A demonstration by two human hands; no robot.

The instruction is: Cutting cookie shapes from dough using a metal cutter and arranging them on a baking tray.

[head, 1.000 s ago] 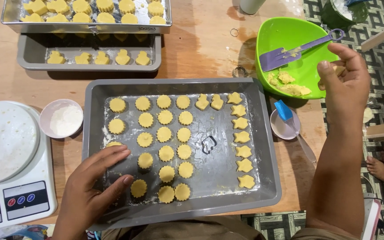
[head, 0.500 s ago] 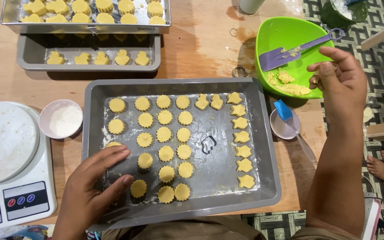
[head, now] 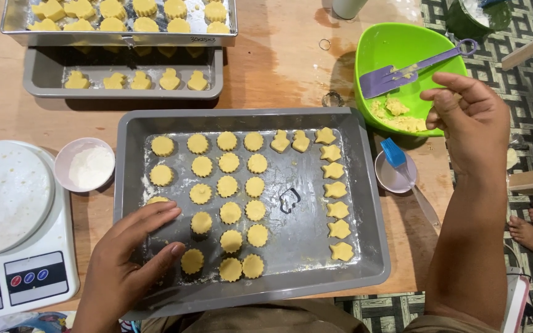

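The left hand (head: 128,262) lies at the lower left of the frame, on the near left corner of the grey tray (head: 365,185). Its fingers (head: 155,216) are spread open and flat, holding nothing, just beside round yellow cookies (head: 229,213) set in rows. Star cookies (head: 335,190) stand in a column at the tray's right side. The right hand (head: 470,123) is raised at the upper right, over the edge of the green bowl (head: 402,49); its fingers are curled loosely, and I cannot tell if they pinch some dough. A purple spatula (head: 414,68) rests in the bowl.
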